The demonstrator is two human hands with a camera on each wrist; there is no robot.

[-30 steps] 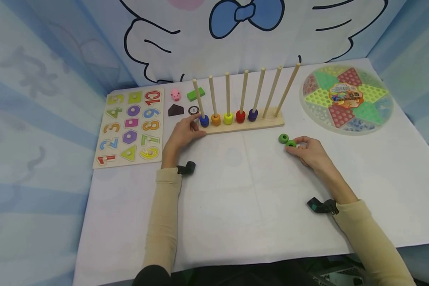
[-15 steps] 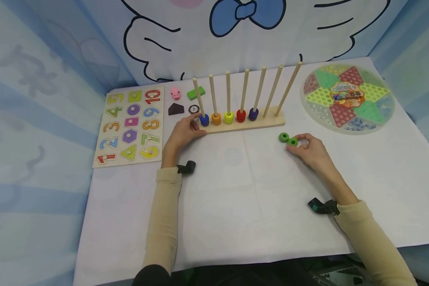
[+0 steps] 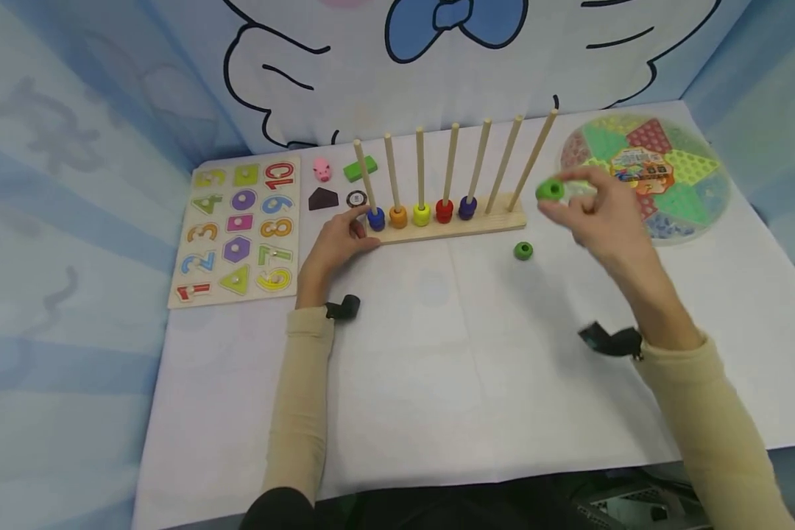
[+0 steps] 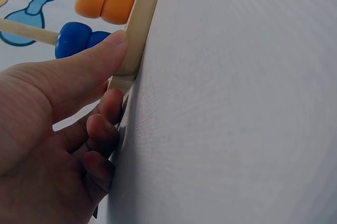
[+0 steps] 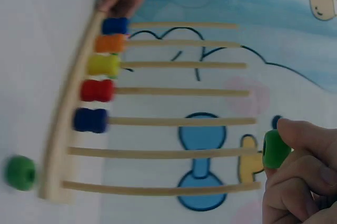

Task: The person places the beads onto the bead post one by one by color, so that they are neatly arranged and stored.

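Note:
A wooden rack (image 3: 450, 224) with several upright rods stands at the back of the table; five rods carry blue (image 3: 375, 218), orange, yellow, red and dark blue beads, and the two rightmost rods are bare. My left hand (image 3: 336, 246) holds the rack's left end (image 4: 131, 50), thumb on its edge. My right hand (image 3: 592, 210) is raised near the top of the rightmost rod and pinches a green bead (image 3: 549, 191), seen in the right wrist view (image 5: 275, 150) level with the rod tips. A second green bead (image 3: 523, 251) lies on the table in front of the rack (image 5: 20, 172).
A number puzzle board (image 3: 238, 232) lies at the left. A pink pig (image 3: 321, 170), a green block (image 3: 360, 168), a dark house-shaped piece (image 3: 322, 199) and a round disc (image 3: 356, 199) sit behind the rack's left end. A round star-pattern game board (image 3: 649, 173) lies at the back right.
My right hand has lifted one green bead off the table, up and back toward the rightmost rod's top. The other green bead stays on the table. My left hand has not moved.

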